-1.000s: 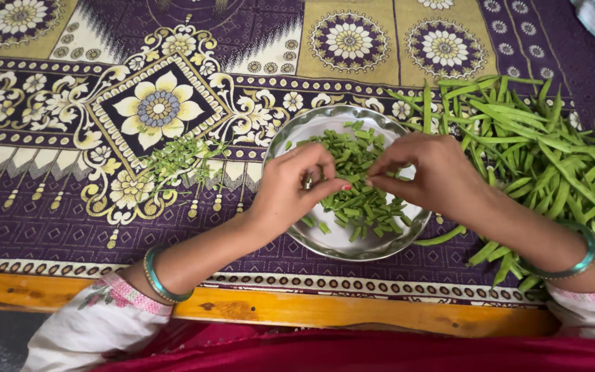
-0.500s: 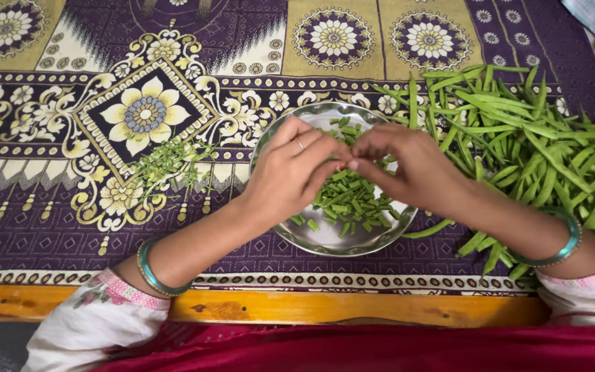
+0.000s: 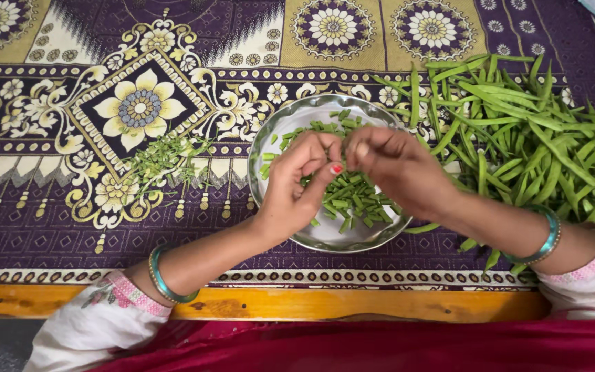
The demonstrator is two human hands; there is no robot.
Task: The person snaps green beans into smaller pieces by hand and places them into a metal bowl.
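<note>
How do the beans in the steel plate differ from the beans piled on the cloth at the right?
The beans in the steel plate are short snapped pieces; the beans piled on the cloth are long whole pods. The plate beans form a small heap in the steel plate; the pile is larger and sprawls loose. Both are green.

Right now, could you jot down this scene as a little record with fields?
surface: patterned purple and gold cloth
left hand: fingertips pinched together over the steel plate
right hand: fingertips meeting the left hand's
plate contents: short cut green bean pieces
right side: pile of whole green beans
left side: small heap of trimmings
</note>
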